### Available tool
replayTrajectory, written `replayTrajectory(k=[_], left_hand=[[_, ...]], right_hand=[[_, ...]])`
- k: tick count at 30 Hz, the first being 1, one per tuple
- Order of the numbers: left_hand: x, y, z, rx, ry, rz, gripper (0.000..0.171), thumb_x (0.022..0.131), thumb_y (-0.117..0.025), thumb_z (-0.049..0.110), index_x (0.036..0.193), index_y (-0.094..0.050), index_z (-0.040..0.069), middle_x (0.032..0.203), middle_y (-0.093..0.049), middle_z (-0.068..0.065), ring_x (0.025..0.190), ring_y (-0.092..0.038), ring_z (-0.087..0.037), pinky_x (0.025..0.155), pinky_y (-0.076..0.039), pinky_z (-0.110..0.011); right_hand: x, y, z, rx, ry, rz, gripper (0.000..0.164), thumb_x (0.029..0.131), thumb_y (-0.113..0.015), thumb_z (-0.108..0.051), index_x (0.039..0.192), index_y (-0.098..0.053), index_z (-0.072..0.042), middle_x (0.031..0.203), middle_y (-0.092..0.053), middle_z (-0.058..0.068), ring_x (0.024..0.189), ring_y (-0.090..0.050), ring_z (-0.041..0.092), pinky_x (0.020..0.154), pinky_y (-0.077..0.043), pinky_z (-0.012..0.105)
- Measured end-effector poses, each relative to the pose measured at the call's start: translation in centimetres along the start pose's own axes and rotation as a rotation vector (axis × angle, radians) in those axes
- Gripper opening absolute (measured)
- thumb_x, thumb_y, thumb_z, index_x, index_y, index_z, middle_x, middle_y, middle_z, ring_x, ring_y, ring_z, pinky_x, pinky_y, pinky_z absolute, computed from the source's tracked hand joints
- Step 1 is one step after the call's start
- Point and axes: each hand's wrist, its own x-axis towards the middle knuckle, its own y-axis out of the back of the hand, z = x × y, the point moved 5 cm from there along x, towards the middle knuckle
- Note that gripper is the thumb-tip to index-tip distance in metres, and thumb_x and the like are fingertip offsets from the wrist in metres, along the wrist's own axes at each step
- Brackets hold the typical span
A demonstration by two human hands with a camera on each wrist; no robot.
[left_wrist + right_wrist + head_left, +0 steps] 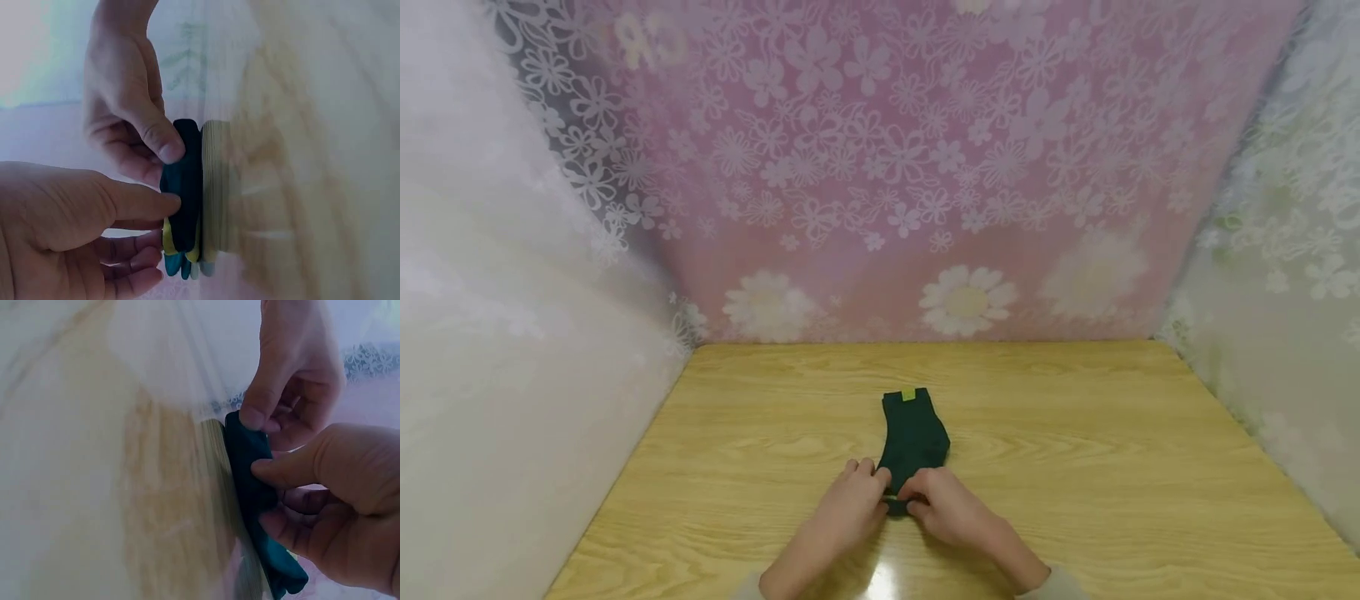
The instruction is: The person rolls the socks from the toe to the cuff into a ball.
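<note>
A dark green pair of socks (913, 429) lies flat on the wooden table, with a yellow-green label (909, 394) on the far end. The near end is doubled over into a thick fold (184, 181). My left hand (850, 504) pinches that fold from the left, thumb on the near face and fingers behind. From the right, my right hand (951, 504) pinches the same fold between thumb and curled fingers, close beside the left. Yellow bands (167, 237) show on the sock fabric in the left wrist view. The fingers partly hide the fold.
The light wooden table (760, 417) reaches back to a pink curtain (880, 167) printed with white flowers. Pale curtains flank it, one on the left (512, 333) and one on the right (1285, 292).
</note>
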Motion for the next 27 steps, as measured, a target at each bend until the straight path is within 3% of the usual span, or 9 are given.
replayTrajectory(k=[4, 12, 16, 22, 24, 27], left_hand=[[-0.2, -0.1, 0.5, 0.048, 0.005, -0.017, 0.015, 0.086, -0.077, 0.015, 0.091, -0.063, 0.013, 0.088, -0.056, -0.003, 0.079, -0.049, -0.018, 0.072, -0.049, -0.027], [0.1, -0.8, 0.2, -0.108, -0.084, -0.073, 0.009, 0.086, -0.074, 0.011, 0.094, -0.071, 0.013, 0.086, -0.054, 0.004, 0.074, -0.041, -0.010, 0.069, -0.039, -0.021], [0.4, -0.9, 0.3, -0.078, -0.132, -0.071, 0.010, 0.089, -0.072, 0.010, 0.099, -0.075, 0.011, 0.086, -0.057, 0.003, 0.073, -0.042, -0.009, 0.070, -0.038, -0.020], [0.4, -1.3, 0.2, -0.067, -0.132, -0.069, 0.010, 0.092, -0.069, 0.009, 0.097, -0.076, 0.013, 0.085, -0.056, 0.004, 0.070, -0.039, -0.007, 0.071, -0.035, -0.019], [0.5, -1.3, 0.1, -0.088, -0.122, -0.071, 0.012, 0.092, -0.068, 0.007, 0.097, -0.077, 0.013, 0.083, -0.055, 0.005, 0.069, -0.038, -0.007, 0.070, -0.035, -0.019], [0.5, -1.1, 0.2, -0.118, -0.121, -0.062, 0.016, 0.091, -0.068, 0.003, 0.097, -0.078, 0.013, 0.081, -0.056, 0.006, 0.069, -0.042, -0.006, 0.070, -0.037, -0.019]], right_hand=[[-0.1, -0.1, 0.5, 0.143, -0.042, -0.032, 0.014, 0.092, -0.065, 0.000, 0.096, -0.076, -0.007, 0.091, -0.071, -0.001, 0.083, -0.062, 0.004, 0.072, -0.053, 0.024], [-0.4, 0.1, 1.1, 0.284, -0.111, -0.062, 0.016, 0.094, -0.061, 0.001, 0.095, -0.076, -0.006, 0.087, -0.070, -0.003, 0.075, -0.058, 0.004, 0.068, -0.051, 0.024], [-0.8, 0.5, 0.5, 0.162, -0.085, -0.025, 0.009, 0.091, -0.067, -0.002, 0.094, -0.074, -0.008, 0.087, -0.065, -0.005, 0.075, -0.056, 0.004, 0.068, -0.050, 0.023], [-1.5, 1.0, -2.1, -0.271, 0.159, 0.039, 0.017, 0.081, -0.079, -0.001, 0.092, -0.075, -0.013, 0.090, -0.059, -0.005, 0.084, -0.057, 0.008, 0.072, -0.052, 0.020], [-1.7, 0.9, -2.6, -0.333, 0.201, 0.033, 0.018, 0.080, -0.079, 0.000, 0.093, -0.075, -0.013, 0.090, -0.058, -0.004, 0.084, -0.056, 0.010, 0.072, -0.051, 0.019], [-1.7, 0.7, -2.7, -0.350, 0.192, -0.002, 0.020, 0.080, -0.079, 0.000, 0.095, -0.073, -0.013, 0.092, -0.057, -0.004, 0.085, -0.056, 0.009, 0.072, -0.051, 0.018]])
